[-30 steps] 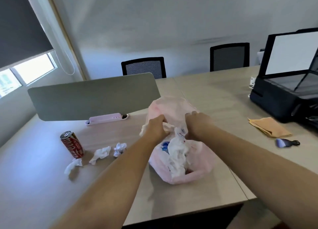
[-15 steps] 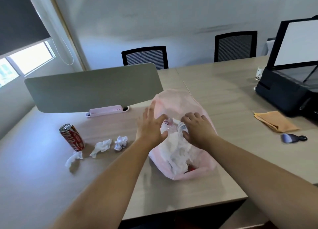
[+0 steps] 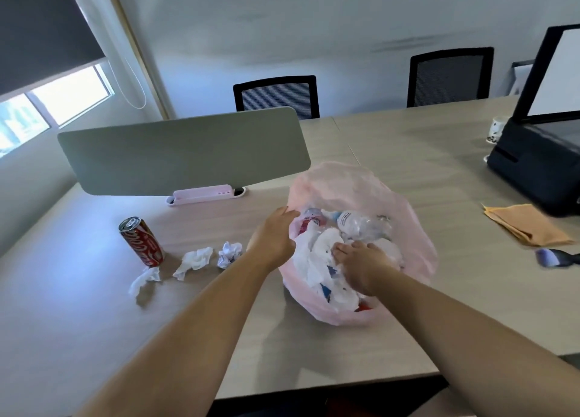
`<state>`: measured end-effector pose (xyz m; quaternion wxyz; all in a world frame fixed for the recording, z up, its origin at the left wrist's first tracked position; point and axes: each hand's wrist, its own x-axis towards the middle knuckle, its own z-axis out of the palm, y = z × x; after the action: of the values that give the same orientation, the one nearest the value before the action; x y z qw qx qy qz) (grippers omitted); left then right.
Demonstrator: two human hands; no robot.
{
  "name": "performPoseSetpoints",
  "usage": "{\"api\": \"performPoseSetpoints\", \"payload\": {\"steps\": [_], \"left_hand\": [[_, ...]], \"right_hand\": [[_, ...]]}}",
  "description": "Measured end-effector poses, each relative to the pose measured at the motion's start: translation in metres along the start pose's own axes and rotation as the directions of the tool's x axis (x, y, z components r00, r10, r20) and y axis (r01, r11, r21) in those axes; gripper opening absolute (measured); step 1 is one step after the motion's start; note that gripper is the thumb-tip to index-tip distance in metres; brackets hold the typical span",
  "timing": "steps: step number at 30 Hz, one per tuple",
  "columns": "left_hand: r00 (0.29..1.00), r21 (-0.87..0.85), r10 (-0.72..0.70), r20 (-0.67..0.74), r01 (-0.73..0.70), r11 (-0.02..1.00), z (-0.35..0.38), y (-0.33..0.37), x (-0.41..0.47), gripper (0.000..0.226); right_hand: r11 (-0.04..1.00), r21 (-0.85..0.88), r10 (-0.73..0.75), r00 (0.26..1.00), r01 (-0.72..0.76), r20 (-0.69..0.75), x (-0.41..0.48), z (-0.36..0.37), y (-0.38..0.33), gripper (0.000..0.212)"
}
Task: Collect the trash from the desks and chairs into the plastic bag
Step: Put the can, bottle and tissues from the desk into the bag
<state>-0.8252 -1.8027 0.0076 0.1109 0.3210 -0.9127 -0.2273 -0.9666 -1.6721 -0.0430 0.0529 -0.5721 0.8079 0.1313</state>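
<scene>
A person leans over a pale wooden surface (image 3: 408, 153), both bare arms reaching into an open pink plastic bag (image 3: 417, 237) that sits directly under the hands. The left hand (image 3: 273, 237) grips the bag's near left rim, fingers curled over the thin plastic and holding the mouth apart. The right hand (image 3: 361, 266) is pressed palm down inside the bag, fingers spread flat over crumpled white paper (image 3: 317, 256); it holds nothing that can be made out. Just beyond the right hand's fingertips, a crushed clear plastic bottle (image 3: 361, 225) lies among the rubbish inside the bag.

More trash waits outside the bag, all to the left of the left hand. A crumpled paper ball (image 3: 229, 253) lies closest, just beside the wrist. Next comes a twisted white tissue (image 3: 194, 261), then a second tissue scrap (image 3: 145, 280) farther left and nearer the onlooker. A red soda can (image 3: 142, 241) stands tilted beside that scrap, farthest from the hands.

Beyond the left hand, a grey divider panel (image 3: 185, 153) stands on a pink base (image 3: 204, 194). Well to the right of the right hand lie a folded orange cloth (image 3: 527, 225) and a small dark brush (image 3: 555, 257), with a black printer (image 3: 539, 165) behind them. Two black mesh chairs (image 3: 277, 96) are across the surface against the wall.
</scene>
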Motion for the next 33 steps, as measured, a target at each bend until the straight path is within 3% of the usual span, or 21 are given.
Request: {"api": "performPoseSetpoints", "payload": {"steps": [2, 6, 9, 11, 13, 15, 17, 19, 24, 28, 31, 33], "left_hand": [[1.0, -0.003, 0.026, -0.003, -0.026, 1.0, -0.003, -0.005, -0.005, 0.054], [0.986, 0.001, 0.039, -0.159, -0.039, 0.999, -0.04, -0.019, -0.025, 0.027], [0.97, 0.04, -0.064, -0.235, 0.075, 0.996, -0.07, -0.051, -0.038, 0.024], [0.953, 0.082, -0.177, -0.245, 0.203, 0.976, -0.089, -0.083, -0.05, 0.03], [0.919, 0.138, -0.313, -0.238, 0.351, 0.926, -0.101, -0.117, -0.062, 0.041], [0.864, 0.176, -0.454, -0.218, 0.492, 0.853, -0.106, -0.151, -0.076, 0.054], [0.805, 0.219, -0.568, -0.171, 0.593, 0.775, -0.104, -0.19, -0.085, 0.067], [0.75, 0.268, -0.654, -0.1, 0.653, 0.708, -0.093, -0.228, -0.09, 0.078], [0.685, 0.29, -0.726, 0.063, 0.684, 0.67, -0.056, -0.287, -0.074, 0.095], [0.752, 0.284, -0.642, 0.146, 0.59, 0.756, -0.03, -0.305, -0.043, 0.089], [0.719, 0.227, -0.653, 0.239, 0.612, 0.757, -0.009, -0.301, -0.031, 0.077], [0.736, 0.218, -0.648, 0.195, 0.612, 0.76, 0.004, -0.294, -0.032, 0.063]], "right_hand": [[0.999, 0.047, 0.02, 0.977, -0.011, -0.214, 0.0, -0.018, -0.003, 0.04], [0.986, 0.149, 0.039, 0.779, 0.07, -0.625, 0.012, -0.065, -0.031, 0.014], [0.942, 0.24, 0.041, 0.626, 0.237, -0.779, 0.026, -0.097, -0.064, 0.014], [0.897, 0.22, -0.048, 0.579, 0.383, -0.814, 0.036, -0.114, -0.097, 0.016], [0.86, 0.207, -0.138, 0.604, 0.466, -0.785, 0.05, -0.119, -0.126, 0.013], [0.853, 0.268, -0.166, 0.721, 0.447, -0.673, 0.069, -0.109, -0.15, 0.016], [0.867, 0.339, -0.179, 0.864, 0.365, -0.471, 0.09, -0.093, -0.173, 0.034], [0.891, 0.357, -0.187, 0.944, 0.279, -0.27, 0.111, -0.075, -0.192, 0.051], [0.941, 0.234, -0.24, 0.97, 0.243, -0.042, 0.156, -0.03, -0.217, 0.065], [0.948, 0.225, -0.239, 0.971, 0.227, 0.026, 0.177, 0.004, -0.224, 0.057], [0.942, 0.266, -0.215, 0.977, 0.205, 0.008, 0.18, 0.032, -0.222, 0.051], [0.929, 0.308, -0.195, 0.979, 0.205, -0.061, 0.176, 0.044, -0.22, 0.041]]}}
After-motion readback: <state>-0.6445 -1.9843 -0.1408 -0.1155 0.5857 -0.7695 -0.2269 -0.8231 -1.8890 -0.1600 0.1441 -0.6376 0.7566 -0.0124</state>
